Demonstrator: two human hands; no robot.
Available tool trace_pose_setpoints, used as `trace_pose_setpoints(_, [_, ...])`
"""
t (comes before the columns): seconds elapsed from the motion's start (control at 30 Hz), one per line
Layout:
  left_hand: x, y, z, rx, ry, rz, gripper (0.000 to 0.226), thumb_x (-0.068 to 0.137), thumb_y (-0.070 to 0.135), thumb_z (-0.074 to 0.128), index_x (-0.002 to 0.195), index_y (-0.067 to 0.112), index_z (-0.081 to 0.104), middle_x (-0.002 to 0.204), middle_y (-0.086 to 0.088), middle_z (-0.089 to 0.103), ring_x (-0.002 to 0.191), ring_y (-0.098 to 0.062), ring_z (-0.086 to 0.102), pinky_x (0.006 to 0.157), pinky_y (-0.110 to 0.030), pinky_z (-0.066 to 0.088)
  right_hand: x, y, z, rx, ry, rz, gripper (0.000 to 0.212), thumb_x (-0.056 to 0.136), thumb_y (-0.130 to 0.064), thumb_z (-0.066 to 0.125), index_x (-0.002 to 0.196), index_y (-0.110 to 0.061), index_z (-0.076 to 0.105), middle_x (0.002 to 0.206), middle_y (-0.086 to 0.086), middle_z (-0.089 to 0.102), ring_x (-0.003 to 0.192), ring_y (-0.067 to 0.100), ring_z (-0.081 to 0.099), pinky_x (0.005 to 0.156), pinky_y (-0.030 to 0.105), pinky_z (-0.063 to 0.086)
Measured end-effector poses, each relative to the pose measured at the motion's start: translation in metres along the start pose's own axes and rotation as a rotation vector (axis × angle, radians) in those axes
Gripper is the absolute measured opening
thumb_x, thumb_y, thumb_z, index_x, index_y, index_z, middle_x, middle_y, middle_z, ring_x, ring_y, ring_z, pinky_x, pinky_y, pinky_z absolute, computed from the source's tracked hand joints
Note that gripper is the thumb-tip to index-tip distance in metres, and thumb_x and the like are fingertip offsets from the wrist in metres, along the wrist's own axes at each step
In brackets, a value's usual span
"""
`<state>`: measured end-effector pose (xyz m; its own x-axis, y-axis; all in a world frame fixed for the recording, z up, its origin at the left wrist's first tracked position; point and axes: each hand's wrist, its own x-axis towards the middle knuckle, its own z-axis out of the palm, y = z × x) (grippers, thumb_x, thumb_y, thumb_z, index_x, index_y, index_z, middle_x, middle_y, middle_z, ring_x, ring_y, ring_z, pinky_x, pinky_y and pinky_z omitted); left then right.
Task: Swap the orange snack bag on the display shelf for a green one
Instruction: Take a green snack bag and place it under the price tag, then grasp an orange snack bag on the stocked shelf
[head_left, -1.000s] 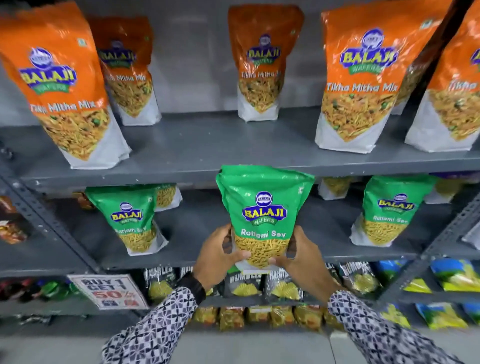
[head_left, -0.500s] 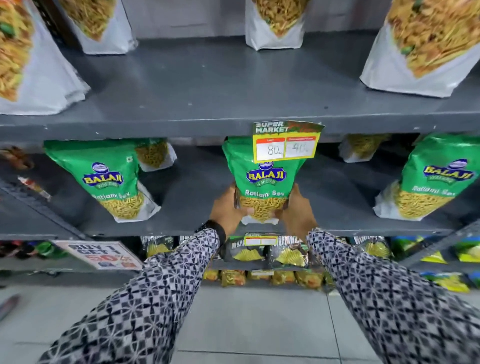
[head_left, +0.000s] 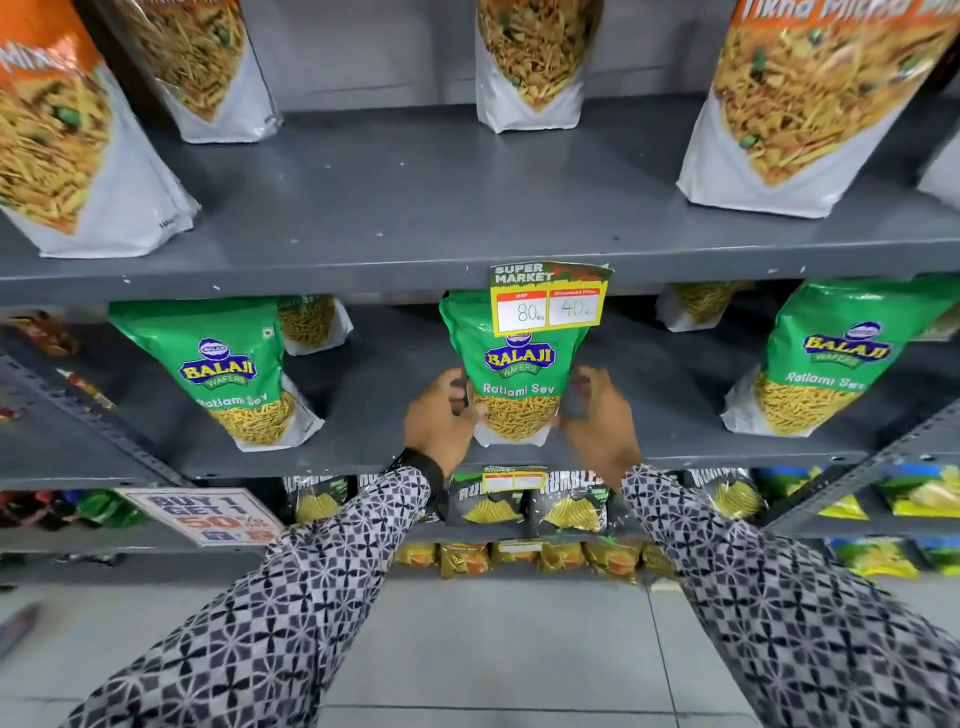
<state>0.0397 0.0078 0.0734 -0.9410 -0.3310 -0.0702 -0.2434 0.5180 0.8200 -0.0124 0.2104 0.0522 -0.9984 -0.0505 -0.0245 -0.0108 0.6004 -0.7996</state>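
Left hand (head_left: 439, 423) and right hand (head_left: 597, 421): clamped on the lower sides of the green snack bag (head_left: 517, 374), at its 9 and 3 o'clock. Bag: upright on the middle shelf (head_left: 649, 415), top behind the price tag (head_left: 548, 301). Orange snack bags (head_left: 530, 67): upper shelf, 12 o'clock.

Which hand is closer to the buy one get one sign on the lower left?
The left hand. It grips the left edge of the green bag, up and right of the sign. The right hand grips the bag's far edge, farther away.
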Motion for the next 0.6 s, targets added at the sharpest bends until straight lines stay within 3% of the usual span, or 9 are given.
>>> trace_pose_setpoints(0.13, [-0.038, 0.049, -0.022, 0.038, 0.049, 0.104, 0.025, 0.092, 0.026, 0.070, 0.116, 0.024, 0.076, 0.104, 0.001, 0.081, 0.092, -0.013, 0.074, 0.095, -0.037, 0.059, -0.030, -0.019, -0.048, 0.230, 0.120, -0.118, 0.043, 0.086, 0.004, 0.070, 0.121, -0.020, 0.063, 0.110, 0.005, 0.071, 0.090, 0.013, 0.067, 0.091, 0.041, 0.060])
trace_pose_setpoints(0.27, [-0.070, 0.118, -0.031, 0.006, 0.010, 0.311, 0.017, 0.090, 0.028, 0.069, 0.100, 0.025, 0.083, 0.092, 0.009, 0.082, 0.085, -0.006, 0.075, 0.083, -0.025, 0.058, -0.052, -0.053, -0.110, 0.325, 0.268, -0.301, 0.043, 0.086, 0.007, 0.059, 0.104, -0.031, 0.066, 0.096, -0.006, 0.071, 0.080, 0.002, 0.067, 0.082, 0.021, 0.057])
trace_pose_setpoints(0.33, [-0.075, 0.159, -0.032, -0.057, 0.003, 0.447, 0.013, 0.090, 0.026, 0.072, 0.097, 0.022, 0.082, 0.088, 0.010, 0.080, 0.081, -0.005, 0.073, 0.080, -0.019, 0.056, -0.053, -0.071, -0.141, 0.351, 0.332, -0.370, 0.041, 0.085, 0.003, 0.058, 0.103, -0.032, 0.066, 0.095, -0.008, 0.072, 0.079, 0.000, 0.068, 0.078, 0.018, 0.057])
trace_pose_setpoints(0.47, [-0.053, 0.234, -0.021, -0.182, -0.017, 0.572, 0.023, 0.090, 0.023, 0.073, 0.112, 0.020, 0.077, 0.091, 0.007, 0.075, 0.076, 0.001, 0.067, 0.082, -0.019, 0.056, -0.035, -0.097, -0.199, 0.307, 0.487, -0.434, 0.036, 0.084, 0.007, 0.061, 0.110, -0.018, 0.066, 0.098, -0.005, 0.071, 0.084, 0.000, 0.067, 0.077, 0.016, 0.054])
trace_pose_setpoints(0.53, [-0.032, 0.260, -0.011, -0.209, -0.040, 0.549, 0.039, 0.089, 0.022, 0.075, 0.128, 0.018, 0.068, 0.108, -0.002, 0.074, 0.092, -0.012, 0.071, 0.091, -0.032, 0.058, -0.020, -0.101, -0.225, 0.231, 0.550, -0.437, 0.040, 0.084, 0.002, 0.065, 0.121, -0.013, 0.064, 0.113, 0.004, 0.068, 0.098, 0.013, 0.066, 0.079, 0.014, 0.051])
trace_pose_setpoints(0.6, [-0.012, 0.281, -0.003, -0.223, -0.067, 0.495, 0.058, 0.090, 0.020, 0.076, 0.143, 0.017, 0.055, 0.132, -0.012, 0.067, 0.114, -0.025, 0.068, 0.102, -0.041, 0.055, -0.005, -0.100, -0.247, 0.151, 0.604, -0.414, 0.049, 0.084, -0.007, 0.071, 0.131, -0.011, 0.057, 0.125, 0.009, 0.061, 0.110, 0.022, 0.061, 0.088, 0.024, 0.052])
